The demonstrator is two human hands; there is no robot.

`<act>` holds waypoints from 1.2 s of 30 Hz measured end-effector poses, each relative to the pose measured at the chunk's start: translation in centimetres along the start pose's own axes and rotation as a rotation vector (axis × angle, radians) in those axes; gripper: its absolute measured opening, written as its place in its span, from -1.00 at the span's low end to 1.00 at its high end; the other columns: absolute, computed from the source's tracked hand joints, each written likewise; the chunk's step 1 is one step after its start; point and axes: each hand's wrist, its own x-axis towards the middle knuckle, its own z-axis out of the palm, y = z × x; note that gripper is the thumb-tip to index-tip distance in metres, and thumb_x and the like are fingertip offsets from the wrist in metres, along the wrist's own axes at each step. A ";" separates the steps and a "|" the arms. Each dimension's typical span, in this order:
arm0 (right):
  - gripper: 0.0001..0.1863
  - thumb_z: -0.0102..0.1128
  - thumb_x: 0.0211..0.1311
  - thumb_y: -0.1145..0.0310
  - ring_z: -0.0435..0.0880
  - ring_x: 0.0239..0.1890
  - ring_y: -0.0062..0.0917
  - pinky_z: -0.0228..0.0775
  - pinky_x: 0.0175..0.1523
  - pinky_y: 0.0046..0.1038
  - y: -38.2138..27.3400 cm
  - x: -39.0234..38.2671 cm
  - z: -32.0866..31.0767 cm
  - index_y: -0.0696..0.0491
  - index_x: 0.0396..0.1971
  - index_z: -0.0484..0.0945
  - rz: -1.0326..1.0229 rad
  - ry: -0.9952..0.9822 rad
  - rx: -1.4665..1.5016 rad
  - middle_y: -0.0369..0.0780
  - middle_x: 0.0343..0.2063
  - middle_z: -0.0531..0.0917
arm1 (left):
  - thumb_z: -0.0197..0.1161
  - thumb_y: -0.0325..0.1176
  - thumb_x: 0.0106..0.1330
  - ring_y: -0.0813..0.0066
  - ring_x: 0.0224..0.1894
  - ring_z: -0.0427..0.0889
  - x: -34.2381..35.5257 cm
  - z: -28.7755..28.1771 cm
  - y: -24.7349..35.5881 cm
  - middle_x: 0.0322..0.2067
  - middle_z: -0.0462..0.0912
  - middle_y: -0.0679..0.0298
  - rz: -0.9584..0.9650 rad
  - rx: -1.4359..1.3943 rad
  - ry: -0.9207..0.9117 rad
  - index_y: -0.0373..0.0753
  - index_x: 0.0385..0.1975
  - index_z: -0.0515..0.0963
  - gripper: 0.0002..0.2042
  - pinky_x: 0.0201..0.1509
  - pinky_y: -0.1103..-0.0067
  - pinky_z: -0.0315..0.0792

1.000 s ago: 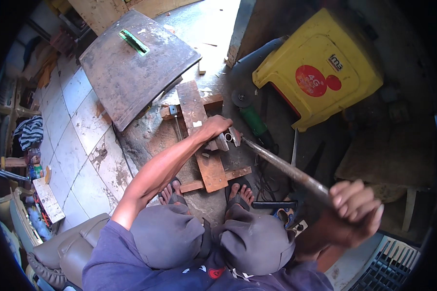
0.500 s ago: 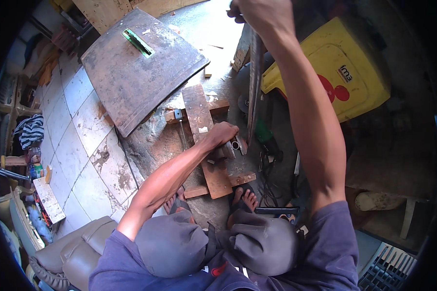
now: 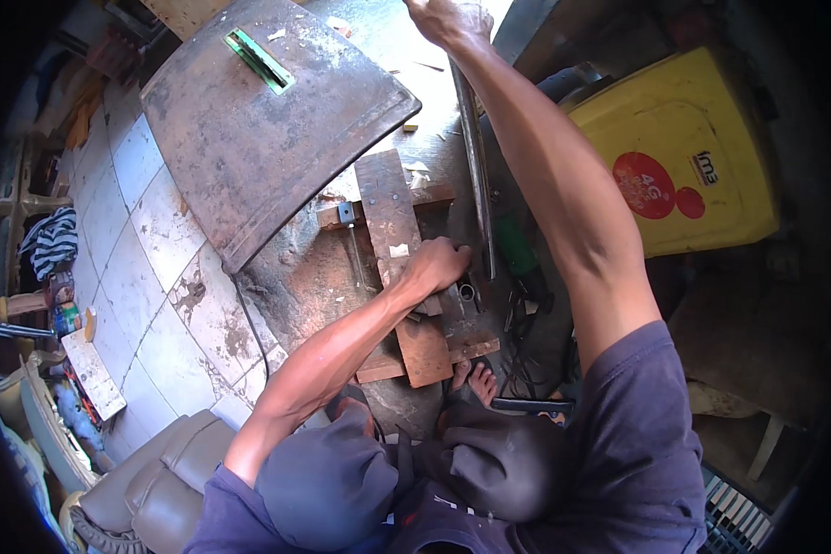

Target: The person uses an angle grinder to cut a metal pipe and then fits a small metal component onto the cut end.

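Observation:
My left hand (image 3: 439, 265) is closed over the wooden plank (image 3: 425, 355), its fingers curled down beside the open round end of a short metal tube (image 3: 466, 293). What lies under those fingers is hidden. At the far edge of the view, my right hand (image 3: 454, 20) is wrapped round the upper part of a long dark metal bar (image 3: 475, 175). The bar slants down towards me, its near end just right of my left hand. Part of the right hand's fingers is cut off by the picture's edge. Wooden crosspieces (image 3: 471, 346) lie under the plank.
A worn metal sheet (image 3: 277, 138) with a green-edged piece (image 3: 258, 60) on it lies far left. To the right stands a yellow panel (image 3: 683, 157). A green power tool (image 3: 517, 249) and cables lie right of the plank. Grey cushions (image 3: 157, 471) sit near left.
My right hand has swung left, and the bar's far end has gone left with it, so the bar now tilts the other way. My left hand remains at the plank. The view has shifted slightly.

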 end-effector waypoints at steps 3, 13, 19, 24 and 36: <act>-0.18 0.00 0.48 -0.22 0.45 0.38 0.06 0.26 0.48 -0.01 1.7 -0.1 2.8 0.20 0.41 0.35 0.005 -0.044 0.030 0.15 0.36 0.45 | 0.07 -0.13 0.41 -0.30 -0.04 0.69 -0.7 -0.1 0.3 -0.20 0.72 -0.23 -0.002 -0.001 0.048 -0.29 -0.16 0.75 -0.61 0.10 0.13 0.54; -0.30 0.08 0.51 0.00 0.66 0.15 0.07 0.51 0.25 -0.02 10.3 1.0 18.8 0.32 0.34 0.38 -0.009 -0.088 0.116 0.26 0.10 0.62 | 0.04 -0.16 0.40 -0.38 -0.09 0.66 -1.6 -0.6 2.1 -0.26 0.69 -0.29 -0.072 -0.070 0.115 -0.33 -0.25 0.71 -0.62 0.07 -0.01 0.52; -0.21 0.09 0.46 -0.09 0.40 0.29 0.11 0.25 0.37 0.06 9.9 -1.2 22.8 0.30 0.35 0.27 0.090 -0.325 0.161 0.29 0.19 0.44 | 0.06 -0.22 0.46 -0.17 -0.34 0.72 -2.8 -0.9 0.6 -0.47 0.65 -0.17 -0.024 -0.283 0.263 -0.33 -0.29 0.67 -0.68 -0.25 0.17 0.53; -0.31 0.07 0.48 -0.06 0.39 0.15 0.02 0.26 0.24 -0.01 11.4 -3.8 25.0 0.26 0.27 0.29 0.089 -0.406 0.103 0.20 0.08 0.42 | 0.08 -0.22 0.48 -0.06 -0.44 0.74 -3.0 -0.9 0.8 -0.53 0.65 -0.11 -0.016 -0.272 0.272 -0.30 -0.28 0.67 -0.70 -0.33 0.24 0.53; -0.54 0.02 0.53 0.03 0.36 -0.18 -0.20 0.30 -0.07 -0.18 7.6 -1.2 15.1 0.17 0.07 0.35 0.039 -0.171 0.289 -0.01 -0.18 0.38 | 0.12 -0.24 0.45 0.03 -0.49 0.74 -2.5 -0.7 -0.3 -0.60 0.64 -0.07 0.068 -0.233 0.301 -0.33 -0.30 0.66 -0.72 -0.37 0.27 0.51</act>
